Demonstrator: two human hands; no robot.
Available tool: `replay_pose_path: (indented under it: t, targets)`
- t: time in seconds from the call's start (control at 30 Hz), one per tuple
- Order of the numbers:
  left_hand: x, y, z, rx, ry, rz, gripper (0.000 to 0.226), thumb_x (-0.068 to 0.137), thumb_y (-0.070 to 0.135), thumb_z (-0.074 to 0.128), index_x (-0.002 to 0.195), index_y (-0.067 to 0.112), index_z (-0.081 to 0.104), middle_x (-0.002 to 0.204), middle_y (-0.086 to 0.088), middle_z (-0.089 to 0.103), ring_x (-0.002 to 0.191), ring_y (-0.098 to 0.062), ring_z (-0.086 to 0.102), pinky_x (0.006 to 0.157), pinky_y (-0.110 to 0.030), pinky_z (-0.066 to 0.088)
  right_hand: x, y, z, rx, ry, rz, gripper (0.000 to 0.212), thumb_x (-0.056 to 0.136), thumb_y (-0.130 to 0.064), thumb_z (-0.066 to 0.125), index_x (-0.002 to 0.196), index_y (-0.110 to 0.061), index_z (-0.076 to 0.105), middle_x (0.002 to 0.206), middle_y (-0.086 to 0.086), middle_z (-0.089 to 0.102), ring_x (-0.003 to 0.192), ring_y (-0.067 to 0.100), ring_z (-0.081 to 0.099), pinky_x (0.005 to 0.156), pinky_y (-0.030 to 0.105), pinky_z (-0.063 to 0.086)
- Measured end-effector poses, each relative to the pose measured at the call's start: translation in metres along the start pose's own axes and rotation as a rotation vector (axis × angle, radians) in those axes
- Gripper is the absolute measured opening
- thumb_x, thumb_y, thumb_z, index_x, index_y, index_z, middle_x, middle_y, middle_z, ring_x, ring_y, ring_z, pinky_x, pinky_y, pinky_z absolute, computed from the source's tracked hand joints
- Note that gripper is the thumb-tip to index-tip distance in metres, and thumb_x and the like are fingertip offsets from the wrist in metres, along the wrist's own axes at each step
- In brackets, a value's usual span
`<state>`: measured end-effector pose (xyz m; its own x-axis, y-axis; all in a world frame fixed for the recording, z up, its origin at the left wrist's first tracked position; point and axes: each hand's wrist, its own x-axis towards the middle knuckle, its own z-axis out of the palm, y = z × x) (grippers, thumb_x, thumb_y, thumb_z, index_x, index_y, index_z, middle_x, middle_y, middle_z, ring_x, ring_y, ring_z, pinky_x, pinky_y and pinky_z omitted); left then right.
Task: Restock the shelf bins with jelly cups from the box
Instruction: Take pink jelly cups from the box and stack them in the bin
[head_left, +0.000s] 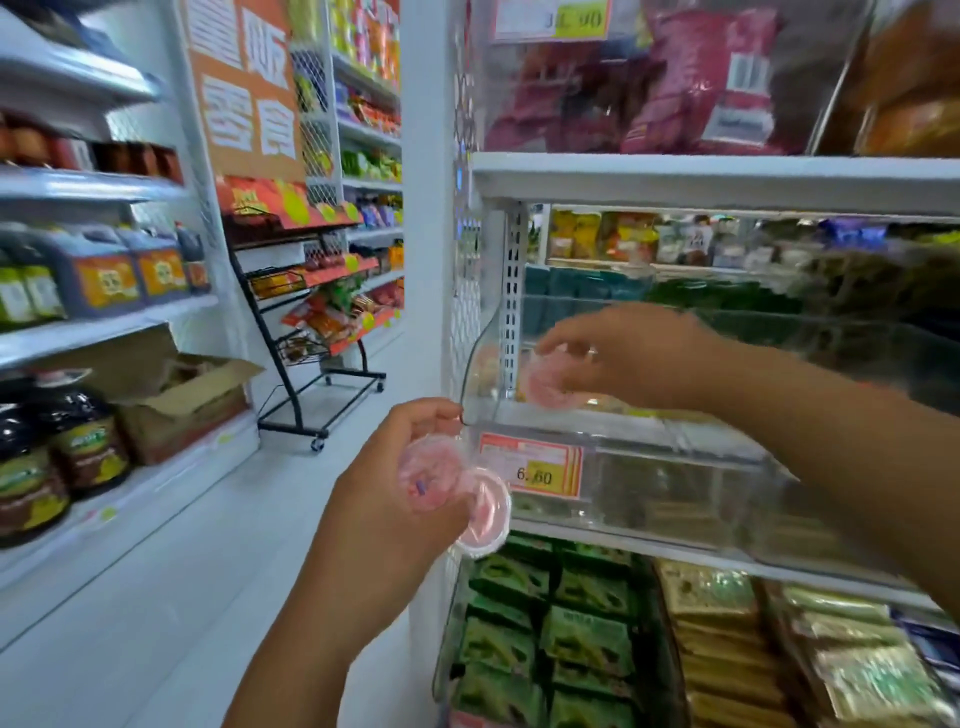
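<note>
Right hand (639, 358) nearer: one jelly cup (548, 384) is pinched over the left end of the clear shelf bin (675, 467).
Two spare cups (434, 478) are gripped in the left hand (395, 499), just outside and below the bin's front-left corner. The bin's long axis is laid rightward, and the drop is judged to lie straight below the right hand.

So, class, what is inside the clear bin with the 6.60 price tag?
At its left end the right hand holds a pink jelly cup. Glare and blur on the clear bin hide whatever else it holds.
</note>
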<state>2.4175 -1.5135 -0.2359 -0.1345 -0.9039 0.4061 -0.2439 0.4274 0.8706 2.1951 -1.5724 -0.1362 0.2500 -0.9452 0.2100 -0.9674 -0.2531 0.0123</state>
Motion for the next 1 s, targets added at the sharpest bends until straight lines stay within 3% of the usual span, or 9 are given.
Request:
replay_pose_path:
  t: [0.1,0.17,0.3,0.47,0.57,0.73,0.9,1.0]
  targets:
    - [0.007,-0.003,-0.007,0.039,-0.010,0.005,0.061,0.075,0.007,0.075,0.108,0.053,0.053,0.112,0.035,0.056,0.095,0.007,0.061,0.077,-0.014,0.045,0.052,0.003,0.028,-0.066,-0.319,0.000,0.032,0.087,-0.048,0.063,0.108,-0.024,0.060,0.103,0.000,0.068,0.083,0.018,0.064,0.069,0.032,0.052]
    - [0.013,-0.002,-0.012,0.058,-0.024,0.018,0.059,0.076,0.008,0.074,0.108,0.053,0.053,0.111,0.038,0.055,0.094,0.013,0.058,0.071,-0.006,0.044,0.072,0.002,0.041,-0.039,-0.486,-0.015,0.034,0.087,-0.046,0.065,0.110,-0.021,0.063,0.096,0.006,0.071,0.072,0.014,0.064,0.056,0.024,0.048]
    - [0.026,0.005,-0.019,0.056,-0.072,0.034,0.056,0.074,0.015,0.076,0.107,0.056,0.053,0.112,0.038,0.056,0.093,0.012,0.060,0.068,-0.005,0.045,0.091,0.001,0.057,0.122,-0.671,-0.001,0.033,0.091,-0.028,0.065,0.123,-0.019,0.063,0.080,-0.005,0.066,0.064,0.007,0.063,0.060,0.023,0.053]
    - [0.040,0.003,-0.024,0.097,-0.095,0.031,0.063,0.073,0.015,0.079,0.103,0.062,0.051,0.107,0.038,0.058,0.092,0.011,0.061,0.066,-0.004,0.045,0.106,0.004,0.069,0.167,-0.715,-0.001,0.031,0.091,-0.027,0.064,0.121,-0.020,0.064,0.053,-0.016,0.063,0.052,-0.001,0.058,0.060,0.020,0.050]
    - [0.046,0.002,-0.024,0.145,-0.105,0.033,0.065,0.074,0.012,0.079,0.103,0.063,0.051,0.107,0.035,0.060,0.091,0.008,0.063,0.066,-0.004,0.046,0.106,0.006,0.070,0.237,-0.738,0.003,0.033,0.090,-0.022,0.066,0.122,-0.019,0.063,0.074,-0.015,0.063,0.063,-0.001,0.058,0.056,0.016,0.047]
    - [0.047,0.009,-0.021,0.186,-0.107,0.040,0.062,0.072,0.016,0.076,0.105,0.062,0.050,0.106,0.032,0.061,0.090,0.005,0.064,0.067,-0.011,0.050,0.102,-0.004,0.078,0.266,-0.676,-0.117,0.029,0.093,-0.028,0.060,0.120,-0.017,0.060,0.086,-0.010,0.060,0.066,0.001,0.055,0.052,0.010,0.046]
    - [0.043,0.012,-0.022,0.236,-0.098,0.050,0.066,0.073,0.012,0.078,0.105,0.063,0.050,0.103,0.034,0.061,0.089,0.007,0.063,0.065,-0.007,0.047,0.096,0.010,0.062,0.105,-0.763,-0.050,0.028,0.089,-0.029,0.064,0.111,-0.012,0.066,0.097,0.001,0.070,0.087,0.017,0.066,0.071,0.025,0.051]
    - [0.041,0.016,-0.020,0.262,-0.105,0.069,0.070,0.073,0.010,0.079,0.106,0.063,0.049,0.108,0.039,0.057,0.096,0.012,0.058,0.068,-0.003,0.044,0.089,0.023,0.064,-0.088,-0.721,0.016,0.024,0.081,-0.021,0.071,0.104,-0.016,0.068,0.090,0.001,0.064,0.083,0.021,0.061,0.075,0.034,0.053]
